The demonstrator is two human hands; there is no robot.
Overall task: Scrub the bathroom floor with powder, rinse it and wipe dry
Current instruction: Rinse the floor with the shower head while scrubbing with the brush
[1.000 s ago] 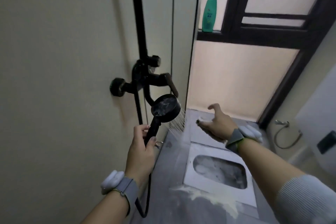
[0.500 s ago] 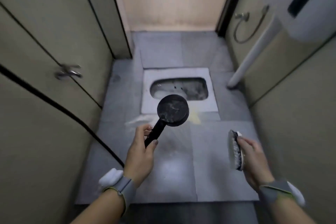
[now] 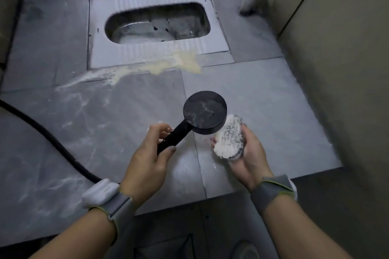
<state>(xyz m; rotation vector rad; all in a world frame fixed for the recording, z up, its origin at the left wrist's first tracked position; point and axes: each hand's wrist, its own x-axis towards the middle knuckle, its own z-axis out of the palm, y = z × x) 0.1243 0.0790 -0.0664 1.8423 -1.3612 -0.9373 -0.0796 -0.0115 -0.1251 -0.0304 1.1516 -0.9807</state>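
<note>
Water is the reason for this pose: your left hand (image 3: 147,160) is wrapped around the handle of the black shower head (image 3: 204,112), with its face turned down and angled over the scrub brush (image 3: 228,136) cupped in your right hand (image 3: 248,153). You hold the brush bristles-up, just under the right edge of the head, so the spray appears meant to flush the white lather out of the bristles; a faint streak of water shows below the head, though it is too blurred to be sure. Both hands are closed on their tools, neither free.

The hose (image 3: 52,139) trails off to your left across the floor (image 3: 263,101), slack enough that it does not pull on your grip. The floor itself, grey tile, is wet and streaked with pale residue on the left, and a yellowish smear of powder paste (image 3: 168,63) lies along the near edge of the squat pan (image 3: 212,46), touching its rim. That paste suggests scrubbing is not finished there, or rinsing has barely begun. Holding the brush over the tile rather than the pan means the run-off lands on floor you must rinse anyway. Drying is clearly a later step.
</note>
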